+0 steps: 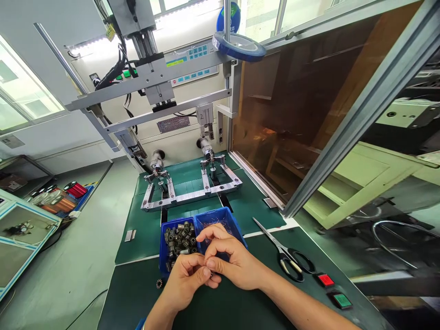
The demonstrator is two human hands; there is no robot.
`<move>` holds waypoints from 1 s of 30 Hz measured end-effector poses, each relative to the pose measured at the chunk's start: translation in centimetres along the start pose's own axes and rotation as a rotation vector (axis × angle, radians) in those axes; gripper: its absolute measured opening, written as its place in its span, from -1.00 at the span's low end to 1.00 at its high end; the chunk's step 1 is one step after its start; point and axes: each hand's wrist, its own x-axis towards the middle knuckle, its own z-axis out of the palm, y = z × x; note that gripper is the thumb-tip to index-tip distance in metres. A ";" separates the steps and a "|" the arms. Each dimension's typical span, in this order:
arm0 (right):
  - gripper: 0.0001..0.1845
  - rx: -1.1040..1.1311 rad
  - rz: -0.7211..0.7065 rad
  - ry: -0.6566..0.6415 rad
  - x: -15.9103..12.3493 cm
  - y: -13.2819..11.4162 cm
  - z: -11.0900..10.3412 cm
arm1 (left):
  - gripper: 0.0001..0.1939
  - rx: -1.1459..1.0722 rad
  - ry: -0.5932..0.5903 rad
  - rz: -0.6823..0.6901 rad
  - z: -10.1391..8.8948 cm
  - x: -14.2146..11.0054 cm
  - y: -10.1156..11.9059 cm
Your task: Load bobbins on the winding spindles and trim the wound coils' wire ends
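Observation:
My left hand (188, 280) is closed, thumb and fingers pinched around a small part that looks like a motor rotor; only a dark sliver of it shows. Against it, my right hand (237, 262) pinches with thumb and index finger at the same spot, its other fingers curled above; what lies in that pinch is hidden. Just beyond my hands, a blue bin (161, 250) holds many slotted metal motor rotors (180, 238). The blue bin beside it (228, 217) contains copper-coloured wire scraps (215, 221). One loose rotor (159, 283) stands on the green mat left of my left hand.
Black-handled scissors (283, 252) lie right of the bins, near a red button (326, 280) and a green button (342, 300). Behind the bins stands a two-station machine with a metal frame (192, 196). A brown tinted panel (285, 101) borders the right.

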 end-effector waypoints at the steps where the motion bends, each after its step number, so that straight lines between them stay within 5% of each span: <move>1: -0.78 -0.009 -0.003 0.006 0.0 0.0 0.1 | -0.75 0.036 0.008 0.019 0.1 0.0 0.0; 22: -0.90 -0.146 -0.085 0.305 -0.1 0.0 1.7 | -0.72 0.255 0.082 0.181 0.1 0.2 -0.2; 26: -0.93 -0.183 -0.114 0.338 0.1 -0.6 0.4 | -0.74 0.172 0.102 0.177 -0.2 0.2 -0.2; 30: -0.86 -0.346 -0.099 0.530 -2.0 -1.3 -2.6 | -0.71 0.021 0.208 0.148 -0.4 0.4 0.0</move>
